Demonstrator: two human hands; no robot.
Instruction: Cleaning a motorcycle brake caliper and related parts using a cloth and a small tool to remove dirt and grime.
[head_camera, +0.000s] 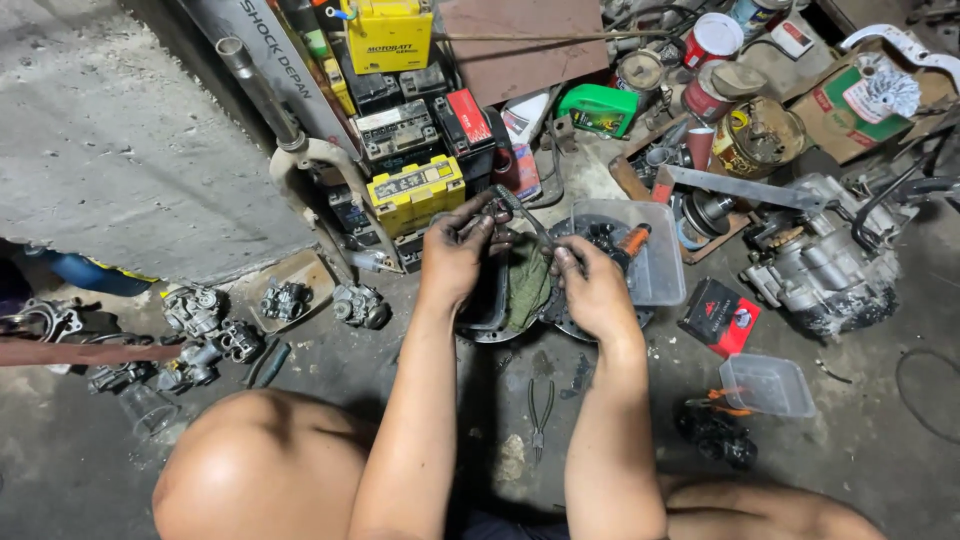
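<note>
near the middle of the frame the left hand (458, 252) was closed, its greasy fingers pinching the upper end of a thin metal tool (524, 217). the right hand (592, 288) was curled shut just right of it, gripping the tool's lower end. both hands hovered over a dark round metal part (487, 325) lying on the floor, with a green rag (527, 285) draped across it between the hands. just right of the right hand sat a clear plastic tray (655, 268) holding an orange-handled screwdriver (632, 240). pliers (540, 408) lay on the floor below the hands, in the lower middle. a stack of yellow and black batteries (412, 190) stood above the left hand. small carburettor bodies (205, 330) were scattered at the left, an engine block (822, 262) sat at the right, and an empty clear tub (767, 385) lay at lower right.
</note>
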